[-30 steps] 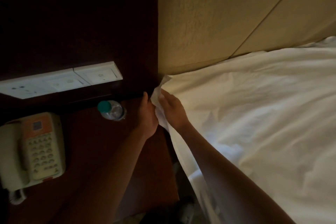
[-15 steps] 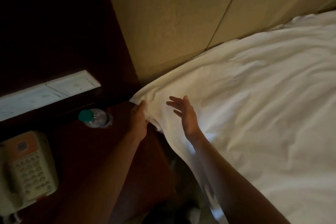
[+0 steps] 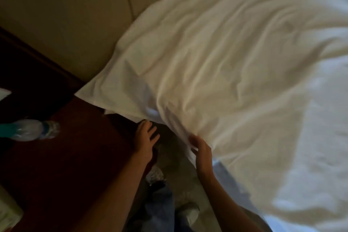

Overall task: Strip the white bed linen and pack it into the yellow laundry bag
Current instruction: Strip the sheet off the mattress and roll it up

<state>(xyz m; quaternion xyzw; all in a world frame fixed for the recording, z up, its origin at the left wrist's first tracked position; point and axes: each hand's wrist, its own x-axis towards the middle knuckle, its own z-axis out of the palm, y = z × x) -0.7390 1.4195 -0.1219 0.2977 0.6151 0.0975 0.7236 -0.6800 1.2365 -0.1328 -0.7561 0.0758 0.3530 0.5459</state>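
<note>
Sheet corner: the white bed linen [image 3: 216, 66] had come free at the head of the bed since a second before; its loose corner now lay out flat, reaching toward the dark worktop [image 3: 66, 156], up and to the left of both sets of fingers.
Left hand: the left hand [image 3: 146, 141] had let go of the corner it pinched half a second earlier. Its fingers were spread and straight, holding nothing, just below the hanging edge of the linen and apparently not touching it.
Right hand: the right hand [image 3: 202, 151], which had hovered open above the sheet half a second before, was now at the side edge of the bed. Its fingers touched the bunched fold there; motion blur left it unclear whether they were closed on the cloth or only pressed against it.
Linen position: still spread over the mattress, up and to the right of the fingers, with creases running toward the freed corner.
Bottle: a plastic water bottle [image 3: 32, 130] lay well to the left of the left fingers.
Laundry bag: not in view.
Task meaning: one corner looked untucked; the rest of the linen still had to be pulled off and gathered, so packing had probably not begun.
</note>
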